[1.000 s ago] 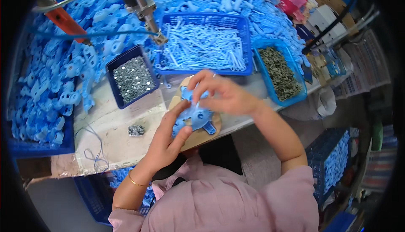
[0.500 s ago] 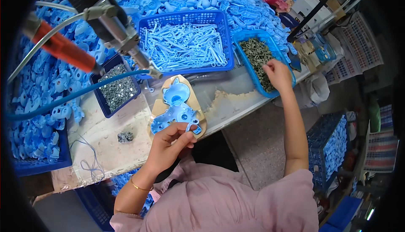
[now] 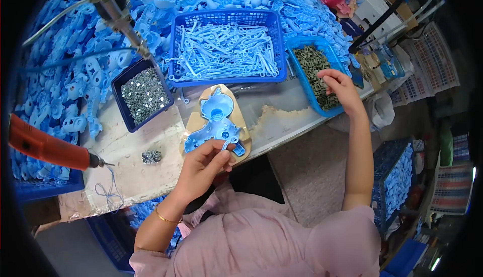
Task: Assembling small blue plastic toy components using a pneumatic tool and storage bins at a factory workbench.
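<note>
My left hand (image 3: 201, 169) pinches a small blue plastic rod (image 3: 228, 143) with ringed ends, like those in the basket. It holds the rod above the lower edge of a blue molded plastic shell (image 3: 214, 131), which lies open side up in a tan fixture block (image 3: 245, 135). My right hand (image 3: 343, 92) is over a light-blue tray (image 3: 296, 50) of small olive-grey clip-like parts (image 3: 311, 61). Its fingers are curled together; anything between them is too small to make out.
A blue basket (image 3: 283, 50) holds many blue rods. Small metal screws (image 3: 143, 96) fill a dark bin. An orange power screwdriver (image 3: 50, 143) hangs at left, beneath a metal tool arm (image 3: 118, 18). Blue plastic parts (image 3: 75, 83) are heaped behind. A metallic cluster (image 3: 151, 156) lies near the front.
The orange screwdriver has swung down and left, its tip now pointing right. My right hand has drawn back slightly from the clip-like parts. My left hand still holds the blue rod.
</note>
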Demonstrator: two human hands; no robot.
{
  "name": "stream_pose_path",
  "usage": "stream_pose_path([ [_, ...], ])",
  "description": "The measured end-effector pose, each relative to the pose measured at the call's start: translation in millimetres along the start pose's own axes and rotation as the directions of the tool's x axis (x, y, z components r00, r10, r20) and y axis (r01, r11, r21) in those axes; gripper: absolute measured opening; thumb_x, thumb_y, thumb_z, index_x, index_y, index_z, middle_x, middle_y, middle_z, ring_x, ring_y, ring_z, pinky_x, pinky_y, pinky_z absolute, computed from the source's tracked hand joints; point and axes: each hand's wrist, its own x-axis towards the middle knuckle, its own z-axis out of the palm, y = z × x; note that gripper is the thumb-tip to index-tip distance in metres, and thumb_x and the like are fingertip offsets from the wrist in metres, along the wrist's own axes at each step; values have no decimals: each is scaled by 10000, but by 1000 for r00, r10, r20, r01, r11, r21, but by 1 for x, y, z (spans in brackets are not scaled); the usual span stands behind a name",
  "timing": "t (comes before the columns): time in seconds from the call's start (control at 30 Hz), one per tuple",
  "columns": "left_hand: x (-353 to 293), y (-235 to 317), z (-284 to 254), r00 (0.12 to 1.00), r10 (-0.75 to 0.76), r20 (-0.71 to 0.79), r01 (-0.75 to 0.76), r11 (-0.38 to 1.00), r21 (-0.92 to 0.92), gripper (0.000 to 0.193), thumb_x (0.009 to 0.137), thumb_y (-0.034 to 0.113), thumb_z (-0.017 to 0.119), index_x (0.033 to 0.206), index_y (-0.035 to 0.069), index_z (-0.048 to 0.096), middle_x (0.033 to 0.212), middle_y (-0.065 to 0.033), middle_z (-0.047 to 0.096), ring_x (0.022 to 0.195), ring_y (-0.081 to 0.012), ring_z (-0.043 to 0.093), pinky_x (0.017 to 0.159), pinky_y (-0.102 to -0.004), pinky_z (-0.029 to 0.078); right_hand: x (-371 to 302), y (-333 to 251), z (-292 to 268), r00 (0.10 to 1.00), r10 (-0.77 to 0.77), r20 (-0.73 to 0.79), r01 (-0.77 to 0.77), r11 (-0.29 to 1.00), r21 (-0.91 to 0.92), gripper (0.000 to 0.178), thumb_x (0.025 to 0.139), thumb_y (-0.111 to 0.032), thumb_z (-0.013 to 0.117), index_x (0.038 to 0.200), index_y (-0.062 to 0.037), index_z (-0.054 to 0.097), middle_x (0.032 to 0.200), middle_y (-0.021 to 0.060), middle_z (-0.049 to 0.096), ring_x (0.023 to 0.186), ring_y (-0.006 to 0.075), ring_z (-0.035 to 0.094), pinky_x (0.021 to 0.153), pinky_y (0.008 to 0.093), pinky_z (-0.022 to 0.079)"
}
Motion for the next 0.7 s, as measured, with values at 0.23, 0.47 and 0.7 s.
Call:
stream_pose_path([
  [0.23,3,16,0,996,-77,33,72,989,126,204,1072,181,467,1155,22,565,876,3,595,749,-59,525,688,-214,413,-32,-70,95,922,-22,386,-30,991,128,170,921,-62,663,1077,-6,696,904,12,668,802,81,602,745,246,498],
  [0.47,3,20,-5,996,20,-85,-3,980,199,149,1051,172,523,1049,23,519,830,-8,582,759,-58,548,701,-212,421,-46,-94,167,807,-62,587,-60,981,185,127,942,-83,676,1021,7,716,906,47,704,783,99,651,706,240,528],
  [0.7,2,9,-9,972,169,-162,-89,907,411,184,1002,159,613,1025,12,505,790,-42,608,676,-102,596,601,-261,455,-54,-102,186,759,-22,651,-21,998,59,130,954,-87,664,1026,6,719,887,29,693,754,71,631,678,230,522],
])
